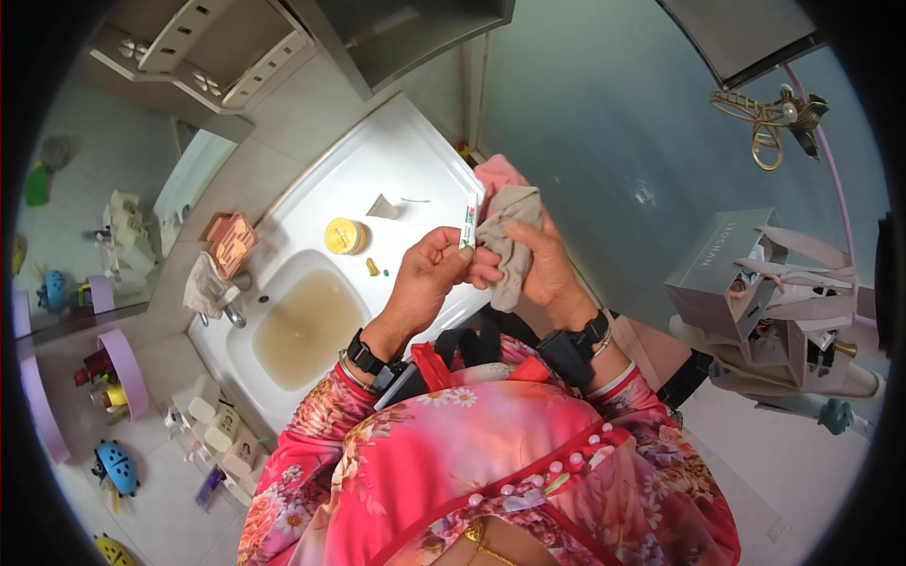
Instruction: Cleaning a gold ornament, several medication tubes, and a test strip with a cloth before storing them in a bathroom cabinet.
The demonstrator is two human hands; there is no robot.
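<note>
In my left hand (427, 278) is a slim white tube (469, 222) with green and red print, pinched upright between thumb and fingers. My right hand (547, 269), just beside it, grips a crumpled grey cloth (511, 247) that hangs down from the fingers. The cloth is close against the left fingertips; whether it touches the tube is hard to tell. Behind it, a pink cloth (497, 173) shows at the counter's edge. On the white counter (415, 141) left of my hands stand a yellow round jar (345, 236) and a small greyish tube (382, 208).
A small yellow piece (373, 268) lies near the washbasin (250, 363), which holds cloudy brownish water. A cloth (209, 286) drapes the faucet. Wall-mounted holders (123, 373) hang at the left. On the right are a grey paper bag (713, 264) and claw clips (755, 108).
</note>
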